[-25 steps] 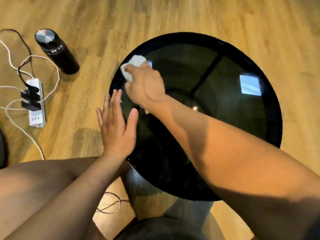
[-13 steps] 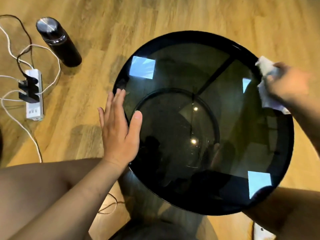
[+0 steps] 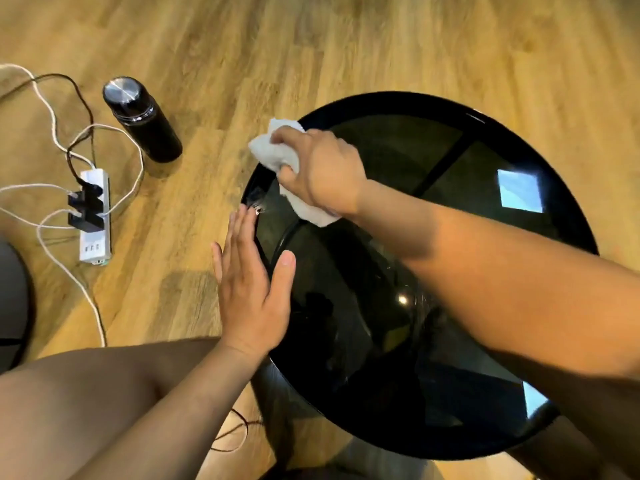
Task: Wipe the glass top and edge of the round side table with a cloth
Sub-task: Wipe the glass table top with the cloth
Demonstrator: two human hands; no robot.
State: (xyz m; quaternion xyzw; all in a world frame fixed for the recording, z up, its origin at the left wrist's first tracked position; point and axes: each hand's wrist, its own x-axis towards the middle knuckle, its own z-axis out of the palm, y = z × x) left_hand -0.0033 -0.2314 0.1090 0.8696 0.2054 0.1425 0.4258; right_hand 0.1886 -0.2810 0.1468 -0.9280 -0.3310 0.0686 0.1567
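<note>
Right hand [image 3: 322,171] clamped on cloth [image 3: 277,150], left hand [image 3: 251,289] flat, bottle [image 3: 142,119] nearby

Warm wood-plank floor [image 3: 311,57] with a power strip [image 3: 94,216] and dark flask [image 3: 142,119]

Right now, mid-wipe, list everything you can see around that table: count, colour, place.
round side table: one, black rim with dark glass top, centre-right.
cloth: one, white, bunched at the table's upper-left edge.
flask: one, black with a silver cap, standing on the floor, upper left.
power strip: one, white, two black plugs in it, left.
cables: several, white and dark, looping around the strip.
floor: wooden planks.
dark object: one, left edge, cannot identify.
left hand: flat, open, on the table's left rim.
right hand: fingers closed on the cloth.
</note>
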